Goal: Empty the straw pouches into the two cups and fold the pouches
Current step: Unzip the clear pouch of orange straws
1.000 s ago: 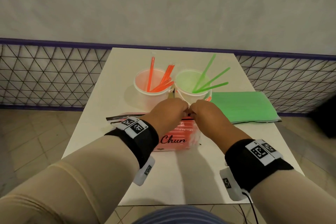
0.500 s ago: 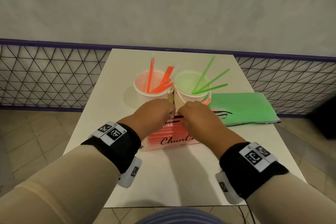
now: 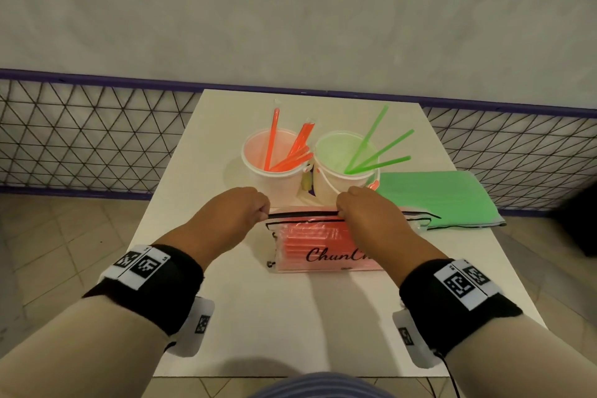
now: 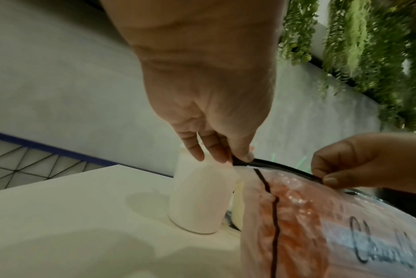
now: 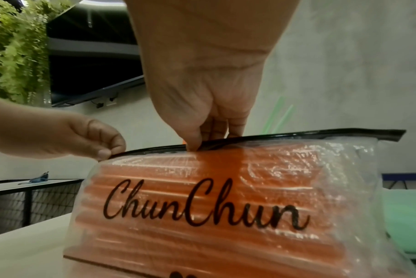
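Step now: opening orange pouch (image 3: 326, 245), table middle. Left hand (image 3: 234, 213) pinches black zip strip (image 3: 303, 214) at 9 o'clock end; right hand (image 3: 368, 213) pinches strip's middle. Next, I think: pull apart, tip straws into pink cup (image 3: 274, 171) at 12 o'clock.

Hands part along the pouch's top

A second ago both hands met at the middle of the orange straw pouch (image 3: 323, 242). Now the left hand (image 3: 239, 213) has slid to its left end, while the right hand (image 3: 365, 213) pinches the black strip (image 3: 303, 215) further right.
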`<state>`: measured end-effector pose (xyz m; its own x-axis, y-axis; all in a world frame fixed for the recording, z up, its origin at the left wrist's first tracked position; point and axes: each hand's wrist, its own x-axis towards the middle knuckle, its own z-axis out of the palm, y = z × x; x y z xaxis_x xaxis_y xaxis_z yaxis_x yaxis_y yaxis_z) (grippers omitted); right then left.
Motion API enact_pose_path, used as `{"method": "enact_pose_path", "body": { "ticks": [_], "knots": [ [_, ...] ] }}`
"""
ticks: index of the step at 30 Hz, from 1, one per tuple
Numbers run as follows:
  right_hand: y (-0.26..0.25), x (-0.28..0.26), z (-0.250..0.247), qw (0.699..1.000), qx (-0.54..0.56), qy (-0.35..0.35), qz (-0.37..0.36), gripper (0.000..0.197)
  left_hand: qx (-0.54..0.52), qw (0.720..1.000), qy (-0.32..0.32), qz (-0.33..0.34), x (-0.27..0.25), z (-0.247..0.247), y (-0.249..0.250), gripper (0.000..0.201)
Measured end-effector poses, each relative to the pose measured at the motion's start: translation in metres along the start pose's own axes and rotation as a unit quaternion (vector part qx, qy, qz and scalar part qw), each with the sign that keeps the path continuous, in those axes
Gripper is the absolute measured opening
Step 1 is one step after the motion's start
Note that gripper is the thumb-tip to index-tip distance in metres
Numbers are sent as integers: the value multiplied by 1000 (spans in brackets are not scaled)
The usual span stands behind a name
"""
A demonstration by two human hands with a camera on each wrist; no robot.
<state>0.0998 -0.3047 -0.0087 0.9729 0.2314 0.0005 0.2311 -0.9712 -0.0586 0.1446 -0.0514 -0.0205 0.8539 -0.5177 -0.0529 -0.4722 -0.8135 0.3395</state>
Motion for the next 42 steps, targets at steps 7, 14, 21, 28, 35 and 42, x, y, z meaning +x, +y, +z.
{"method": "enact_pose_path", "body": {
  "ticks": [7,14,21,28,35,42],
  "knots": [
    [-7,4,8,999,14,39,-17,5,-100,995,7,5,12,-5,26,15],
    [-16,-4,27,990,47,95,-92,6,1,997,-68,37,46,-3,57,11],
    [-21,-15,20,992,21,106,-65,24,62,996,-41,39,53,6,60,35],
    [-34,-33,19,979,22,46,-196,19,25,998,50,29,53,12,55,26],
    [-33,-42,26,983,85,-3,-160,11,-33,994,-36,-100,40,1,50,36],
    [-30,-20,7,974,202,53,-87,29,-216,967,-79,-109,6,15,42,79]
  ]
}}
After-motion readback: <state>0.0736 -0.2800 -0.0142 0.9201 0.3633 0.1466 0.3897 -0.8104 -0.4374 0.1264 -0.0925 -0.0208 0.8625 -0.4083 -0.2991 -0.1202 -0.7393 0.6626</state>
